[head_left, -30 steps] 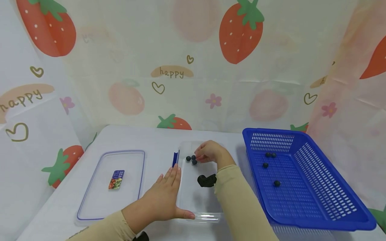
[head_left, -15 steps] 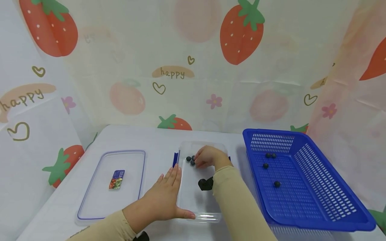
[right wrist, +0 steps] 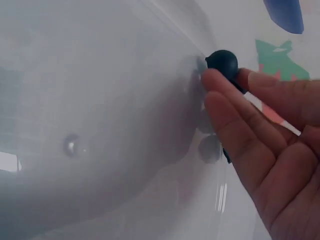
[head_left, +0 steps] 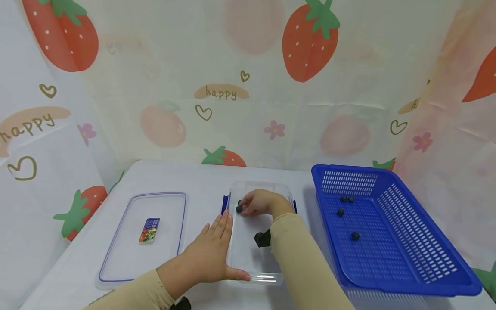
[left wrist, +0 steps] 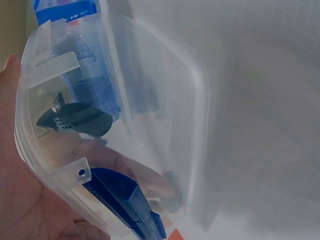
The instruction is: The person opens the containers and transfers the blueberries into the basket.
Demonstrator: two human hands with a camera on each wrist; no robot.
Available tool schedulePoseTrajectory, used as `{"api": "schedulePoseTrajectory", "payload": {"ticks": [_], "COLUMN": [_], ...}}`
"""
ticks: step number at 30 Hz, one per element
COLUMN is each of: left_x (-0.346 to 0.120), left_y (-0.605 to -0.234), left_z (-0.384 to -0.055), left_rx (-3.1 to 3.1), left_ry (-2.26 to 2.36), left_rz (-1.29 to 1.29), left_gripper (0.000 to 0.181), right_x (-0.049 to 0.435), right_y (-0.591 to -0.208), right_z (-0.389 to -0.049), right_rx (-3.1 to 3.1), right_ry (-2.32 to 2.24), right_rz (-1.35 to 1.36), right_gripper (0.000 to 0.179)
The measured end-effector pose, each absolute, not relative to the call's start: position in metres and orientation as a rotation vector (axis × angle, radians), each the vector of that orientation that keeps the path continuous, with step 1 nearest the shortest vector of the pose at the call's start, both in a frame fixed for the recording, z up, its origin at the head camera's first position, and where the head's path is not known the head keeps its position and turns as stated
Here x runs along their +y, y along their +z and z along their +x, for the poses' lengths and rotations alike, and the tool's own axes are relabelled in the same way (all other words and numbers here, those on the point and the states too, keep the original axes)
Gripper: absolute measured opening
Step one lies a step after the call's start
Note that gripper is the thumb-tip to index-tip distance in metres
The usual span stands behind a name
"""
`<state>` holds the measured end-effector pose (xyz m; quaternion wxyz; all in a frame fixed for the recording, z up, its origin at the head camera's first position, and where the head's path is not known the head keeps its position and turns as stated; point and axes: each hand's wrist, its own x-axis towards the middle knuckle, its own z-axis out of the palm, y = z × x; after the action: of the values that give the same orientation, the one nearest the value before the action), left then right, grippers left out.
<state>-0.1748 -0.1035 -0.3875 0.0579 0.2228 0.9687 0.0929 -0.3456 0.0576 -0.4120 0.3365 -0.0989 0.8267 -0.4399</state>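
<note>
A clear plastic box point(head_left: 253, 254) with blue side clips lies at the middle of the table. My left hand point(head_left: 211, 247) rests along its left side, fingers straight and thumb spread at the near rim; the left wrist view shows the palm against the box wall. Inside the far part of the box is my right hand point(head_left: 261, 203), its thumb and fingertips pinching a dark blueberry point(right wrist: 223, 64). More blueberries point(head_left: 238, 209) sit at these fingertips by the left wall, partly hidden by the hand.
A clear lid with a blue seal point(head_left: 142, 194) and a printed label point(head_left: 149, 230) lies at left. At right, a blue slotted basket point(head_left: 391, 254) holds several blueberries point(head_left: 355, 236). A fruit-printed sheet point(head_left: 248, 125) hangs behind the table.
My right hand has moved left and slightly nearer inside the box, and the blueberries have shifted left to the wall. My left hand has stayed in place.
</note>
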Motion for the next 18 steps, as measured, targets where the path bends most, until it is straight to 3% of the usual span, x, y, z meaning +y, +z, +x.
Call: {"api": "schedulePoseTrajectory", "payload": {"ticks": [12,18], "left_x": [-0.1042,-0.1037], "left_y": [-0.3856,-0.3862], "left_z": [-0.1739,-0.1739], "left_rx": [2.931,2.933], "left_ry": [0.276,0.286], "left_rz": [0.681,0.679], "left_gripper": [0.133,0.129], "right_x": [0.0514,0.0501], "right_y": [-0.4112,-0.4079], "right_z": [-0.3453,-0.3458], "right_rx": [2.047,2.009], "right_ry": [-1.202,-1.291], "right_rz": [-0.363,-0.370], "right_gripper": [0.030,0.019]}}
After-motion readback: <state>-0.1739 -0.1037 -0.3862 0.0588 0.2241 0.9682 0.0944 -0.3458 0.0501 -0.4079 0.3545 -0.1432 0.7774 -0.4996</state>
